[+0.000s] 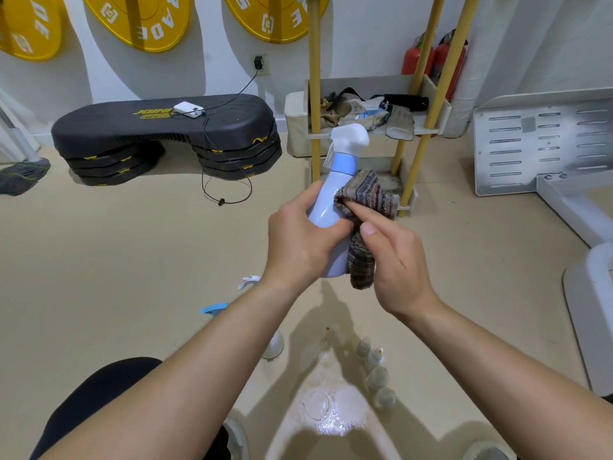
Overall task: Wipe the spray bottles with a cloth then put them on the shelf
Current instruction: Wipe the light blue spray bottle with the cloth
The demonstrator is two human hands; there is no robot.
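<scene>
The floor (pixel 132 260) is smooth and beige, with a wet, glossy patch near the person's feet. A white wall behind carries big yellow weight plates (pixel 139 18). Against the wall sits a black, ribbed step platform (pixel 159 127) with a white power bank (pixel 189 110) on top, its black cable looping down to the floor. A grey mop head (pixel 23 174) lies at the far left, and a white slotted panel (pixel 544 141) leans at the right.

The shelf (pixel 371 83) has round yellow posts and white trays; one tray holds a jumble of cloths and packets I cannot sort out. Red fire extinguishers (pixel 444 61) stand partly hidden behind its posts.

In front of the shelf, held up over the floor, is the spray bottle (pixel 326 200): pale blue plastic with a white trigger head, tilted. The left hand (pixel 298 240) grips its body, fingers curled round it. The right hand (pixel 394 260) pinches a striped, knitted cloth (pixel 368 194) and presses it to the bottle's side with the forefinger stretched out.

Lower down, the left forearm covers most of two more spray bottles (pixel 249 282); only a white and a blue trigger and one base show. A row of small clear bottles (pixel 374 370) is blurred.
</scene>
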